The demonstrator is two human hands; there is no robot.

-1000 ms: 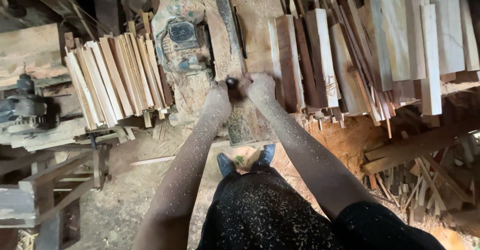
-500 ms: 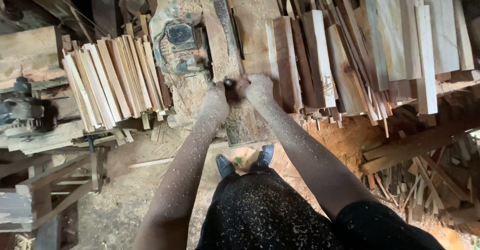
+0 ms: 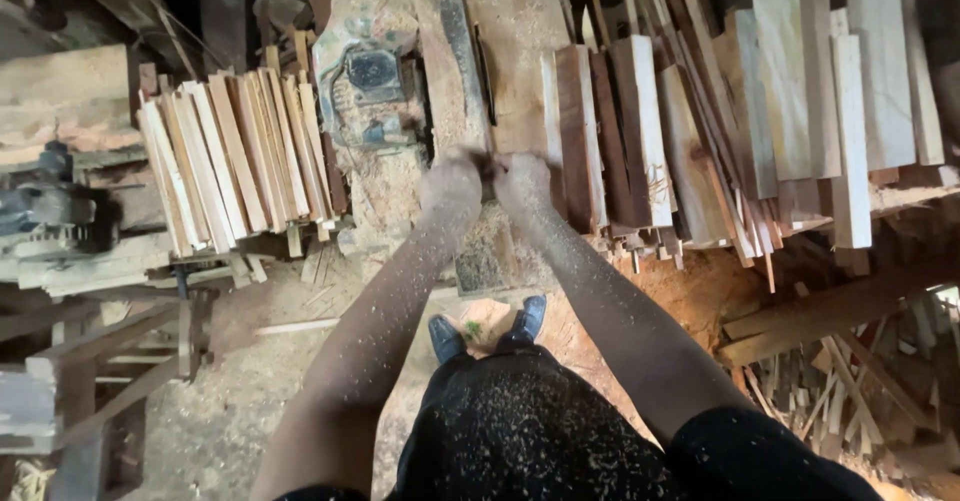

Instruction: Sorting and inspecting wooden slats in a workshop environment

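My left hand (image 3: 452,183) and my right hand (image 3: 522,179) are side by side with fingers curled, both pressing on the near end of a wide wooden board (image 3: 515,56) that lies lengthwise on a saw table (image 3: 385,186) thick with sawdust. Both forearms are dusted with sawdust. A dark slot or blade strip (image 3: 458,46) runs along the board's left edge. Left of it sits a dusty grey motor housing (image 3: 368,81). Whether the fingers wrap the board's end or only push on it is blurred.
A stack of thin wooden slats (image 3: 235,156) lies left of the machine, and thicker planks (image 3: 700,121) are piled on the right. A dark power tool (image 3: 45,211) rests at far left. Offcuts (image 3: 850,381) and sawdust cover the floor by my feet (image 3: 490,326).
Both hands have edged slightly forward along the table with the board's end. The rest of the scene is unchanged.
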